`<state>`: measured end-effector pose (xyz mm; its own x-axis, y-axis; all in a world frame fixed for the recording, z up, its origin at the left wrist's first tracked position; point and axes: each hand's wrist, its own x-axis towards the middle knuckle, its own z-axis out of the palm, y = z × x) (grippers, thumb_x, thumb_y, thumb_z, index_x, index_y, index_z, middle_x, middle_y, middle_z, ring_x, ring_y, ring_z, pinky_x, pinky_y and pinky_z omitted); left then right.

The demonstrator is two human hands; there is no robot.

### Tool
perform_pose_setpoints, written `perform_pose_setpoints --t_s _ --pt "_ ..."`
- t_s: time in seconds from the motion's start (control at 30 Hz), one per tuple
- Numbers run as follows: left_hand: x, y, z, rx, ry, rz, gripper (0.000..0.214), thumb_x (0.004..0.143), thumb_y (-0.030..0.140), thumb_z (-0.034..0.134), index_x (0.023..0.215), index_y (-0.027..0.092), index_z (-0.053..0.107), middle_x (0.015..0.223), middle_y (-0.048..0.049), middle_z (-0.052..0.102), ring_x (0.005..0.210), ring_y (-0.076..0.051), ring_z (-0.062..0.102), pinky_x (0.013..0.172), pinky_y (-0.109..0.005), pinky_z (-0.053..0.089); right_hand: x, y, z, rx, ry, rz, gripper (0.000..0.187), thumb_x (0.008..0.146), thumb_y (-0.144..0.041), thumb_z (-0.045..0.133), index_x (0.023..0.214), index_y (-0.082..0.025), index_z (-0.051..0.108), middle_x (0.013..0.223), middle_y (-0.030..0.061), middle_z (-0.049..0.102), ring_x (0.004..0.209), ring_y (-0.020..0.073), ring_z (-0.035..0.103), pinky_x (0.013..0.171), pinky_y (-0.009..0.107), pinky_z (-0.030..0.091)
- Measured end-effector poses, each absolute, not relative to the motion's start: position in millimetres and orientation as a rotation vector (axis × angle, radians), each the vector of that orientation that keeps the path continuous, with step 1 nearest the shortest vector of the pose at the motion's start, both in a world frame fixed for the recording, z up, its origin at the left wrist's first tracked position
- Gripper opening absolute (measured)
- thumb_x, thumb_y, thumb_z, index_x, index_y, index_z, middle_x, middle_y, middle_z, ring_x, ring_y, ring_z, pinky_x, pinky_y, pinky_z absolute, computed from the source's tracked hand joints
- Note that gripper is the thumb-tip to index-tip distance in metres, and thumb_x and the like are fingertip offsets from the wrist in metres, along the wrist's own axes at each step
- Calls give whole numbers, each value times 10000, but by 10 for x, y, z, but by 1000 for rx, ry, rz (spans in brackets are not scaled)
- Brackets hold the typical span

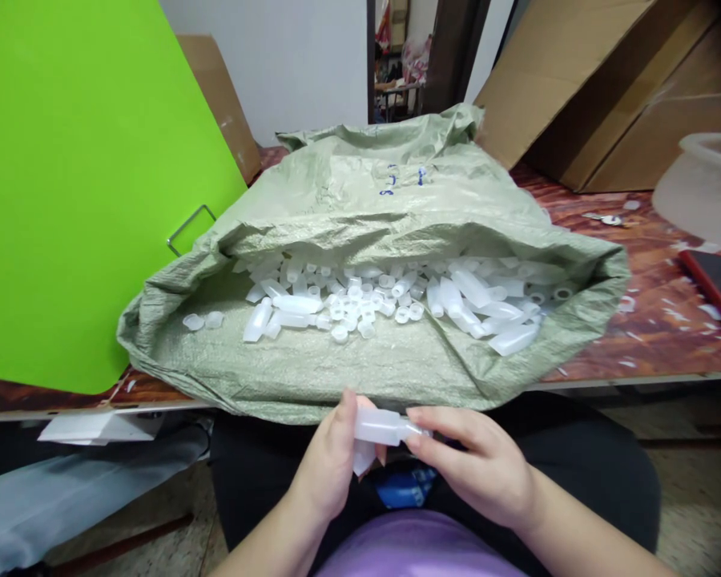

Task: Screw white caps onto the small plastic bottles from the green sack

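Observation:
My left hand (330, 457) is closed around a translucent white plastic bottle (377, 426), held sideways above my lap. A second pale plastic piece (364, 457) shows under it in the same hand. At the bottle's narrow neck, the fingers of my right hand (477, 461) pinch its end; whether a cap is between them is hard to see. Just beyond my hands lies the open mouth of a green woven sack (360, 377). Inside it are several small white caps (354, 308) in the middle and several more plastic bottles (469, 296), mostly to the right.
A bright green panel (84, 184) stands at the left beside a metal wire loop (189, 228). Cardboard boxes (577, 80), a translucent tub (706, 192), keys (604, 218) and a dark red-edged device (718, 280) are at the right. White scraps dot the table (654, 320).

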<state>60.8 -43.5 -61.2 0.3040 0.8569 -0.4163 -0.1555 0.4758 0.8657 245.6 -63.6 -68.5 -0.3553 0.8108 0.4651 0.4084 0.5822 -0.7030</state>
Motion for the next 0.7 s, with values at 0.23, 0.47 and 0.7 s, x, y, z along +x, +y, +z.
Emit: perform_pose_setpoints --t_s 0.23,0.47,0.7 --pt "607 -428 -667 687 908 545 540 793 547 437 433 146 483 367 11 416 304 -67 322 322 -215 171 2516 -628 -576 -885 -2129 419 220 863 -269 554 1043 -154 610 854 56 706 715 135 662 643 217 511" --pt "635 -490 -624 910 1013 589 430 820 503 474 593 140 513 497 23 454 423 -65 367 419 -201 263 2511 -682 -651 -1196 -2079 559 422 913 -461 351 785 -155 613 660 48 612 575 140 561 536 257 449" --pt "626 -515 -591 1056 959 614 411 815 513 491 630 145 496 535 43 422 481 -68 346 468 -205 265 2575 -835 -761 -1152 -2020 777 270 936 -338 358 850 -196 572 642 -3 594 560 116 567 533 217 457"
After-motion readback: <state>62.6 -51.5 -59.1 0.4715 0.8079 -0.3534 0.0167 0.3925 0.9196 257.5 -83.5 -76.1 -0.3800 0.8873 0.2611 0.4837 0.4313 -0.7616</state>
